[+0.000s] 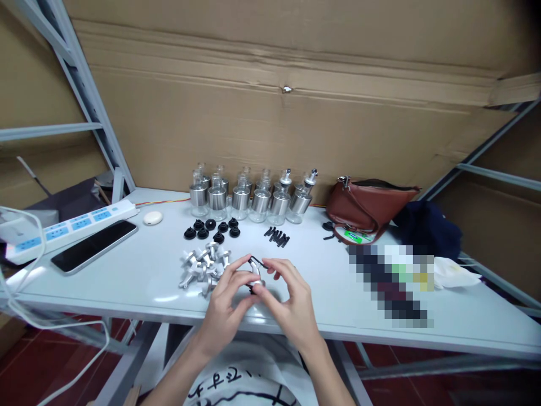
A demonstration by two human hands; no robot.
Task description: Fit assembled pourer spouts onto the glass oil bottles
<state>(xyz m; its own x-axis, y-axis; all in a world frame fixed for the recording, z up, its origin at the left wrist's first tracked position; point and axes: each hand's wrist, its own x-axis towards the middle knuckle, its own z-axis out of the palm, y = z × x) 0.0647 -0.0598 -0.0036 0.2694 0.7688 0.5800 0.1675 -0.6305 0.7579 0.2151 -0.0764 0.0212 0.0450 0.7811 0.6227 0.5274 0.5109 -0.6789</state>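
White fabric with dark lettering (249, 361) is closest to me, at the bottom centre of the frame. Just above it, at lower centre, my left hand (230, 290) and right hand (291, 296) both pinch one silver spout (255, 272), with a thin black piece (257, 261) at its top between my index fingertips. Beside my left hand, more spouts (207, 270) lie heaped on the pale table (329, 270). Beyond them, left of centre, sit black stoppers (198, 224); small black strips (278, 235) lie right of centre. Farther back, glass bottles (217, 198) stand in rows before cardboard (253, 124).
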